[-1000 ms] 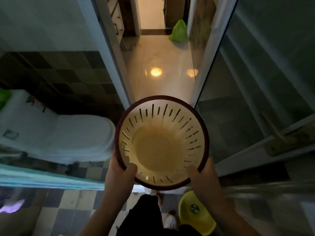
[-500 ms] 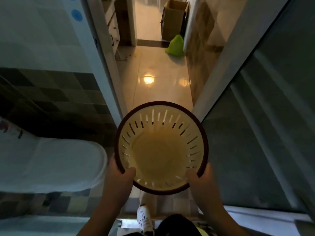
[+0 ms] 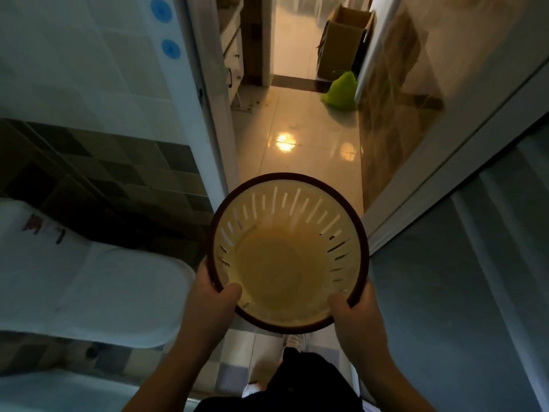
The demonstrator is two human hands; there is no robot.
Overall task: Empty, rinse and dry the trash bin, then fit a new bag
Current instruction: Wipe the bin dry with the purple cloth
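Note:
A round cream-coloured trash bin [image 3: 285,263] with slotted walls and a dark brown rim is carried upright in front of me, seen from above, with nothing inside. My left hand [image 3: 212,301] grips the rim at its near left, thumb inside the bin. My right hand [image 3: 356,313] grips the rim at its near right, thumb over the edge. A full green bag [image 3: 340,92] lies on the hallway floor beyond the doorway.
A white toilet [image 3: 98,289] stands to the left. The white door frame [image 3: 205,99] borders a narrow doorway onto a glossy tiled hallway floor [image 3: 297,150]. A glass door [image 3: 463,278] is on the right. A cardboard box [image 3: 341,46] stands at the hallway's far end.
I have stepped forward toward the doorway with the bin; the toilet has slid back to the left, the yellow basin on the floor has left the view, and the cardboard box has appeared.

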